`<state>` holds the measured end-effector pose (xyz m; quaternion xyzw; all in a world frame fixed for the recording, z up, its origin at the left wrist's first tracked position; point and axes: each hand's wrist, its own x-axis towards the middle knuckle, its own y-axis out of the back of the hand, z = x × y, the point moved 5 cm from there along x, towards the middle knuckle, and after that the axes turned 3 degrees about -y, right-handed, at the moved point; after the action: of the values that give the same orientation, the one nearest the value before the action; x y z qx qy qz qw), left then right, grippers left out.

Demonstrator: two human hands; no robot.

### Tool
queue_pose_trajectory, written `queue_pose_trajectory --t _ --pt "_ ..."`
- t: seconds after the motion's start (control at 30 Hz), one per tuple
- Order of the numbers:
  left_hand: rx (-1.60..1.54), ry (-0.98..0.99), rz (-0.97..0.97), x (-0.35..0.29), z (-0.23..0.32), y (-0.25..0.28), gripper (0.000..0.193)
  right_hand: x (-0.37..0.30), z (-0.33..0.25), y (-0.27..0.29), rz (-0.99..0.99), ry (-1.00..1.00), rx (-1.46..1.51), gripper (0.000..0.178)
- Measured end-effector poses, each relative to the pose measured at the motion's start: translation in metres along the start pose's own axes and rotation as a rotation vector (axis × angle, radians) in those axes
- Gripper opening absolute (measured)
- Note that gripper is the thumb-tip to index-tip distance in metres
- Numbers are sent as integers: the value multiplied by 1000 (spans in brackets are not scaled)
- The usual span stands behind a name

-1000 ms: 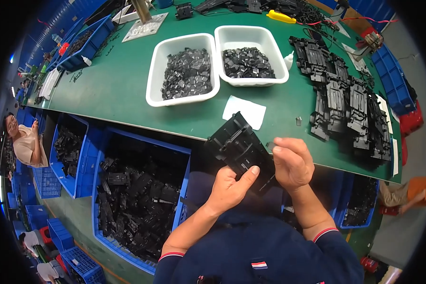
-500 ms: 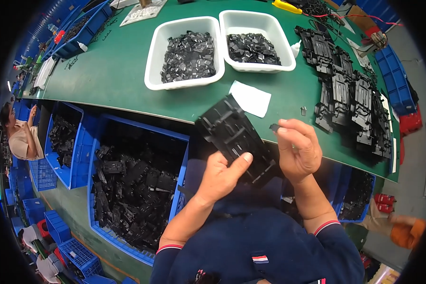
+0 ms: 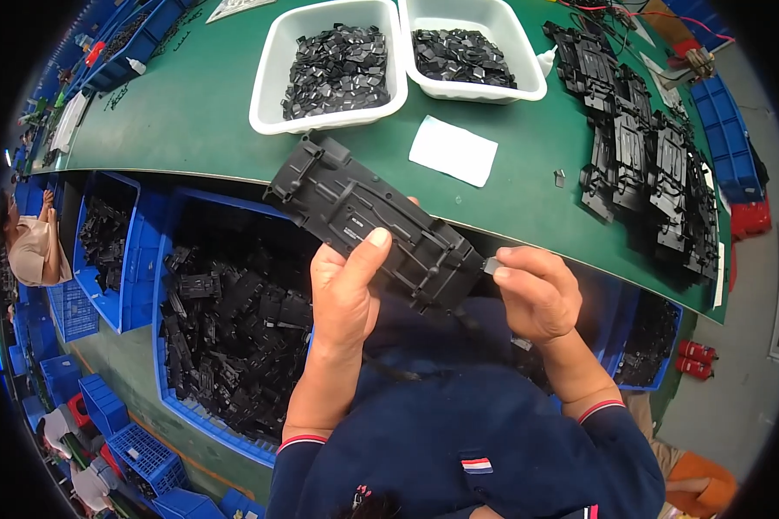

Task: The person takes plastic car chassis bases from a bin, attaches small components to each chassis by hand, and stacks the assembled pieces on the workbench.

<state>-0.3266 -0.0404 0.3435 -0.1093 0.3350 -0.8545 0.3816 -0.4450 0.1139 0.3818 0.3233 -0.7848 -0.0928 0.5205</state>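
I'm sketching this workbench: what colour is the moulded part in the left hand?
The moulded part is black, showing best in the head view.

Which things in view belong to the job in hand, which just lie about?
Likely job:
black molded part, left hand
small piece, right hand
white tubs of black pieces
similar parts, right

Seemingly lying about:
white sheet
white bottle

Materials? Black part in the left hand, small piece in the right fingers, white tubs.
Black part: likely molded plastic, matte; raised ribs, even color, soft highlights.
Small piece: unclear; flat greyish face could be metal or light-catching plastic.
White tubs: probably plastic, smooth, slight sheen; rounded corners, rim continuous with walls.
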Motion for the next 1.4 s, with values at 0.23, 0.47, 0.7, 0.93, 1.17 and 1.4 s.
queue_pose_trajectory --t 0.23,0.47,0.7,0.93,1.17,1.4 --pt "117 -104 -41 -7 8 -7 27 -2 2 -6 -8 16 -21 32" --pt "196 -161 -93 -10 11 -12 24 -2 5 -8 -31 42 -33 34" --pt "174 -163 -95 -11 11 -15 22 -3 7 -9 -45 51 -39 34" --pt "205 -193 -112 -12 12 -16 23 -2 7 -9 -51 52 -22 33" --pt "245 -206 -134 -14 15 -19 24 0 7 -10 -80 80 -11 31" --pt "274 -201 -157 -19 14 -19 26 3 4 -9 -90 81 -20 30"
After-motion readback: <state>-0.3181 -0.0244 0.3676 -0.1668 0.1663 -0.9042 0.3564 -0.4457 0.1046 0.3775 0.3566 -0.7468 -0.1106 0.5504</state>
